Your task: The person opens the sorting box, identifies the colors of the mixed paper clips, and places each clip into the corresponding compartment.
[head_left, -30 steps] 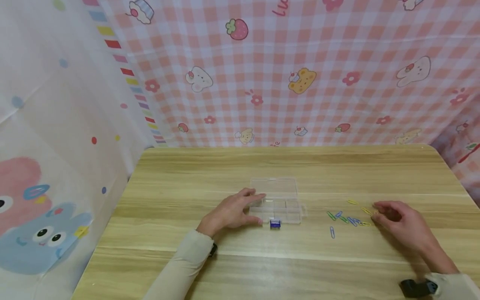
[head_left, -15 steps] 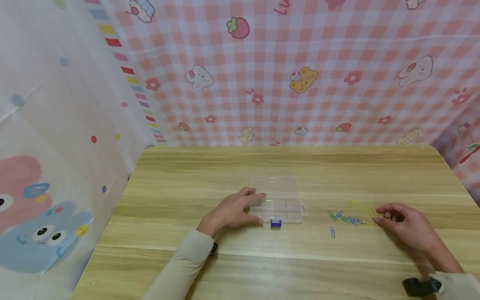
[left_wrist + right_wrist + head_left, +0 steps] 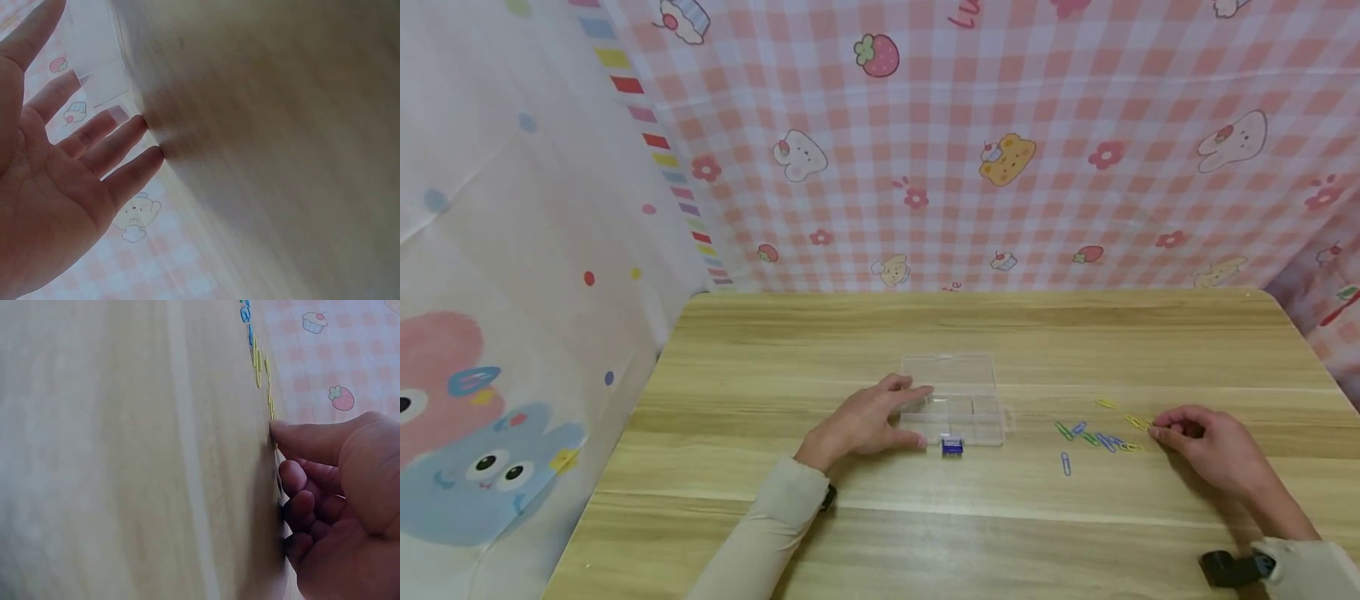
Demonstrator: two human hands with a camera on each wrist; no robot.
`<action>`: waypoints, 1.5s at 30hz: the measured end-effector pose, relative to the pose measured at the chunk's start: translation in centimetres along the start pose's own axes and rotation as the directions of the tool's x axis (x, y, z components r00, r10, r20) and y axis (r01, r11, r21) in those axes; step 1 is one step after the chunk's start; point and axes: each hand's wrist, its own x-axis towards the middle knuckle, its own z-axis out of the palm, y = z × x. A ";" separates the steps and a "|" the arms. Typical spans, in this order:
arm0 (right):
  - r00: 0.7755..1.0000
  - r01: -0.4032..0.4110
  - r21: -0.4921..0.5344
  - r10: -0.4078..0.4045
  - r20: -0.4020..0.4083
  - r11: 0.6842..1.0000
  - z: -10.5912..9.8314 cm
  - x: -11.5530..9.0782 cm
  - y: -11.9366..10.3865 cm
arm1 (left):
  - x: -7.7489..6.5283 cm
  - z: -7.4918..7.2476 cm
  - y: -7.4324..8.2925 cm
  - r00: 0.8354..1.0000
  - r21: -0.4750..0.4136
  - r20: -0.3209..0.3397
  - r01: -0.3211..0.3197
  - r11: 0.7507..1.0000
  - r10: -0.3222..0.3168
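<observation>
The wood-grain table point(image 3: 775, 333) supports all items. The clear plastic compartment box point(image 3: 947, 373) lies on it, lid laid back; it is probably light, stiff and prone to slide, so brace it at the side walls. The left hand point(image 3: 861, 421), fingers spread, straddles the box's left side without visible grasp. The right hand point(image 3: 1213, 454) has curled fingers, thumb and forefinger together at the right end of the yellow wire paper clips point(image 3: 1133, 421); whether one is pinched cannot be told. A small dark-blue block point(image 3: 952, 447) sits at the box's front edge. Green paper clips point(image 3: 1063, 431) and blue paper clips point(image 3: 1066, 464) lie between box and right hand. Expect clips to be light, springy and slick: pinch one rounded end.
</observation>
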 end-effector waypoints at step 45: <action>1.000 -0.020 0.060 0.020 0.005 0.998 0.1 0.1 -0.7 | 0.0 -0.1 0.1 1.000 -0.010 0.013 0.023 1.000 -0.023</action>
